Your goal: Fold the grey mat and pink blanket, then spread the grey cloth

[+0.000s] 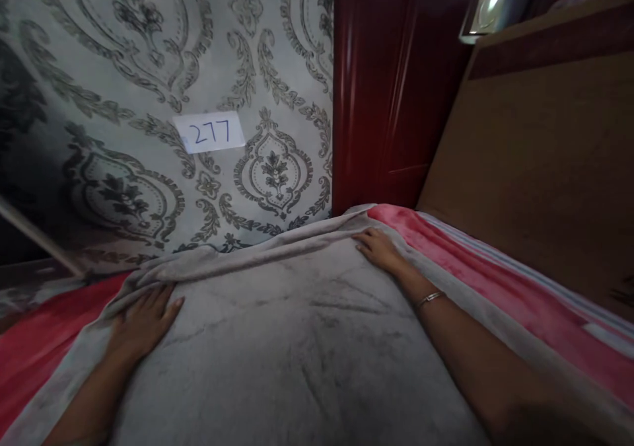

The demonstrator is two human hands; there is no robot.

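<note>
A soft grey blanket (277,353) is spread out before me, with dark creases across its middle and a fold along its far edge. My left hand (141,324) lies flat on it at the left, fingers stretched toward that fold and thumb apart. Near the far right corner, my right hand (380,250) rests on the blanket with its fingers extended to the left, touching the folded edge. Nothing shows gripped in either hand. Pink-red cloth (505,287) sticks out from under the blanket on the right, and red cloth (54,334) on the left.
Patterned wallpaper (272,168) bearing a paper label (211,132) marked 277 rises beyond the far edge. A dark red wooden panel (376,102) stands at the back. Along the right side leans a large brown cardboard piece (539,148). A pale pole (39,234) slants at the left.
</note>
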